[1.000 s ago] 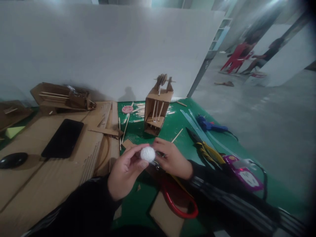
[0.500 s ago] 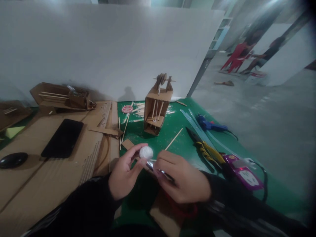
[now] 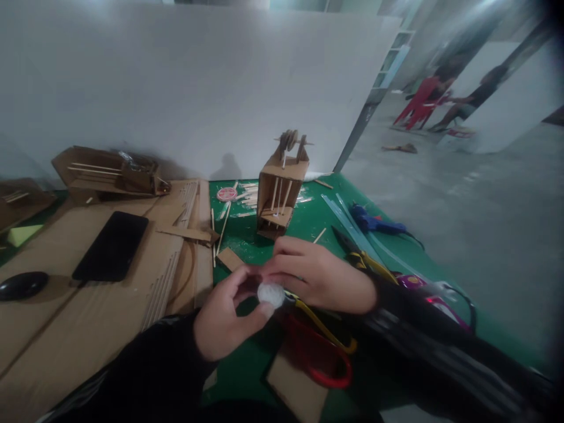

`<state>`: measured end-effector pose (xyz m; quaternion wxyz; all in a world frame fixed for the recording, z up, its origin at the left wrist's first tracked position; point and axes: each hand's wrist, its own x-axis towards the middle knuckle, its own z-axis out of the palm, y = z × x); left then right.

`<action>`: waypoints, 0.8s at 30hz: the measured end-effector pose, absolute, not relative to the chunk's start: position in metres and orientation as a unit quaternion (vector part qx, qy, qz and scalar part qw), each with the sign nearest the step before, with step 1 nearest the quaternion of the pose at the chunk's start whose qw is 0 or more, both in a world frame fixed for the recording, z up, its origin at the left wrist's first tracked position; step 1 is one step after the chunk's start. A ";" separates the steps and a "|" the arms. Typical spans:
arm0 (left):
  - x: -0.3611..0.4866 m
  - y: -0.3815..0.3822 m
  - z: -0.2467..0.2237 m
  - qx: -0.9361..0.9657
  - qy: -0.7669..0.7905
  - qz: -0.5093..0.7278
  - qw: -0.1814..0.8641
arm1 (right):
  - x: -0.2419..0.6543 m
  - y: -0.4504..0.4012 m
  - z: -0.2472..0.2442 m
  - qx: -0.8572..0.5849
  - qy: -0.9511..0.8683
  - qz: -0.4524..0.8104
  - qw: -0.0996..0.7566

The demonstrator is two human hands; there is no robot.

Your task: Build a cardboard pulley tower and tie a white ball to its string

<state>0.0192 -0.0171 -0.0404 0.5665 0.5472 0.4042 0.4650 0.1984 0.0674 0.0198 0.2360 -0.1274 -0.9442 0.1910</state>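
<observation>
Between thumb and fingers, my left hand (image 3: 231,314) holds a small round whitish object (image 3: 271,295). My right hand (image 3: 315,276) reaches across from the right, its bent fingertips touching or very near the top of that object and my left fingertips; whether they pinch anything is hidden. Below my right hand lie scissors with red handles (image 3: 337,379) and a tool with a yellow handle (image 3: 326,329). Just beyond the hands, a cardboard box model (image 3: 282,170) stands upright, with sticks inside and discs on top.
A green table (image 3: 247,238) bears pliers (image 3: 343,241), a blue glue gun (image 3: 379,223), clear glue sticks (image 3: 352,226), a purple power strip (image 3: 412,282) and wooden sticks (image 3: 249,197). At left are a black phone (image 3: 112,247), a mouse (image 3: 24,286) and cardboard models (image 3: 106,170).
The round object has moved slightly down and right in my left hand. My right hand has risen and shifted its fingers above it, uncovering the yellow and red handles.
</observation>
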 end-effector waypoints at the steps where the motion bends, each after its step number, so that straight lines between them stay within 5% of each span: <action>1: 0.019 -0.017 -0.042 0.547 0.407 0.476 0.555 | 0.197 0.070 0.018 -0.135 -0.938 0.204 0.247; 12: 0.018 -0.018 -0.043 0.594 0.416 0.491 0.483 | 0.195 0.079 -0.030 -0.245 -0.873 0.318 0.275; 20: 0.017 -0.011 -0.053 0.635 0.522 0.480 0.306 | 0.200 0.037 -0.029 -0.253 -0.923 0.206 0.203; 24: 0.019 -0.011 -0.057 0.614 0.509 0.497 0.341 | 0.198 0.024 -0.012 -0.217 -0.945 0.168 0.177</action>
